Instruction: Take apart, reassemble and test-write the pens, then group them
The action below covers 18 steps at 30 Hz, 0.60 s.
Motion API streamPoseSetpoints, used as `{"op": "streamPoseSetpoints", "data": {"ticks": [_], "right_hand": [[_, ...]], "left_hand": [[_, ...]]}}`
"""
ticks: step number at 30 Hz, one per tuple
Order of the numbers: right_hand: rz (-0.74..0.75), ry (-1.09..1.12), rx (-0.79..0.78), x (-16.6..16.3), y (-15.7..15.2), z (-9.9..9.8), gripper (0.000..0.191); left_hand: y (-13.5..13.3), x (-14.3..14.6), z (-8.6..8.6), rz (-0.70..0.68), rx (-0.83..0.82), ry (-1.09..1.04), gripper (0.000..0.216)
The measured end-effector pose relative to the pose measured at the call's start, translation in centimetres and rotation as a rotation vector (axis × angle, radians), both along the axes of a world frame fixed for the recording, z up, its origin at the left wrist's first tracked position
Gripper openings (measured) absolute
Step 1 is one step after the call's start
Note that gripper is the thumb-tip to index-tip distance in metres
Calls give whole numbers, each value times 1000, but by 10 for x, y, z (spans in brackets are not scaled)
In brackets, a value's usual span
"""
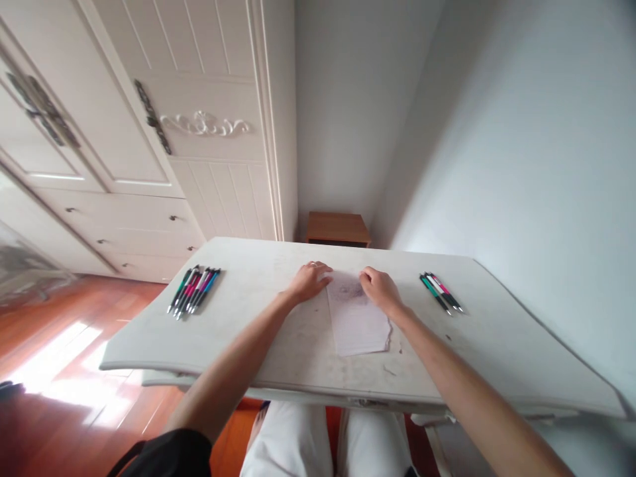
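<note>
A small stack of white paper sheets (358,321) with faint pencil marks lies in the middle of the white table (258,344). My left hand (309,281) rests on the table at the paper's top left corner, fingers curled down onto its edge. My right hand (380,289) lies on the paper's top right part, fingers bent and pressing on it. Neither hand grips a pen.
Several coloured pens (193,289) lie side by side on the table's left part. Three more pens (441,292) lie on its right part. A white wardrobe (163,132) stands at the left, a small wooden stool (338,228) behind the table, a wall at the right.
</note>
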State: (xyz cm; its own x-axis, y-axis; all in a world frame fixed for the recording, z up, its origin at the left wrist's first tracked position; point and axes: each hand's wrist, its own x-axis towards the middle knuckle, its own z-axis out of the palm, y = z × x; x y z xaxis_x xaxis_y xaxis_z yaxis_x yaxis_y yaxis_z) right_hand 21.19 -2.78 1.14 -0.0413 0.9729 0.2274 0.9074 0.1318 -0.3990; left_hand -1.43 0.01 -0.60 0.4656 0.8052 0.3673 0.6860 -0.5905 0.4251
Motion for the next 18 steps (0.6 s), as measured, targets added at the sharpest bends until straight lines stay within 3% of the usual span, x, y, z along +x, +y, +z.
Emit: {"op": "streamPoseSetpoints", "data": {"ticks": [5, 11, 15, 18], "right_hand": [[26, 45, 26, 2, 2, -11, 32], [93, 255, 98, 11, 6, -20, 33], [106, 278, 122, 12, 7, -22, 33], [103, 291, 109, 11, 7, -22, 32]], "left_hand": [[-9, -3, 18, 70, 48, -9, 22], [-29, -13, 39, 185, 87, 3, 23], [-58, -55, 41, 279, 131, 136, 27], [-84, -106, 40, 474, 177, 193, 30]]}}
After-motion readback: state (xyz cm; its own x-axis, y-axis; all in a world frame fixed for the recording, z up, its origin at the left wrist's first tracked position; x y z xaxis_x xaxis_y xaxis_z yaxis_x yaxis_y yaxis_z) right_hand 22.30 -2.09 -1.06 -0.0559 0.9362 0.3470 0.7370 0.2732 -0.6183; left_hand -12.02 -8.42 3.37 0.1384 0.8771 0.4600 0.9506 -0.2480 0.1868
